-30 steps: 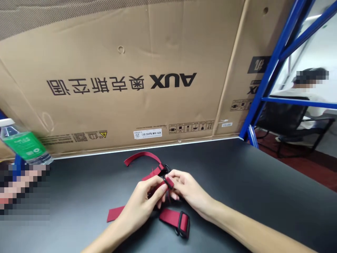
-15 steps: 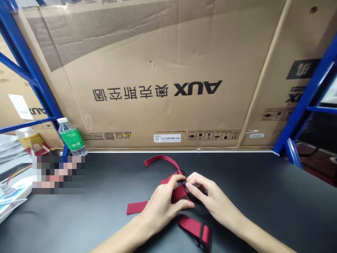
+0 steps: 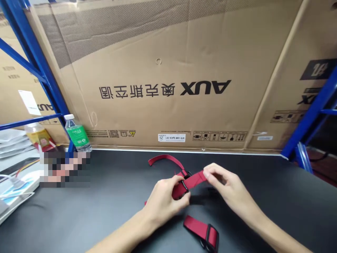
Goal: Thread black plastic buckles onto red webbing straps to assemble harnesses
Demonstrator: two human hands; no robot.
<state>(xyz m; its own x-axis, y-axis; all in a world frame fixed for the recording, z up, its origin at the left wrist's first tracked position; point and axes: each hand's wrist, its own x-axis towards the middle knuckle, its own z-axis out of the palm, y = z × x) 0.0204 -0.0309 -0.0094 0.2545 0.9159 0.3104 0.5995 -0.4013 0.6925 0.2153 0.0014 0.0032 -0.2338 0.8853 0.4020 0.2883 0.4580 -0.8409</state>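
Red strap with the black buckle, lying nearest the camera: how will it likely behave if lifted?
The near strap is probably floppy, since the far strap, of similar red band, bends in a curve. It may hang buckle-down, as its black buckle sits at one end. Rolling seems unlikely: its band looks flat.

Cardboard box (image 3: 168, 114): upside-down "AUX 奥克斯空调", yellow warning triangle (image 3: 132, 134); its sticker (image 3: 171, 137): "KFR-46W", "25".

Black tabletop (image 3: 105, 203): buckled red strap (image 3: 198, 227) nearer, curved red strap (image 3: 165, 157) farther back.
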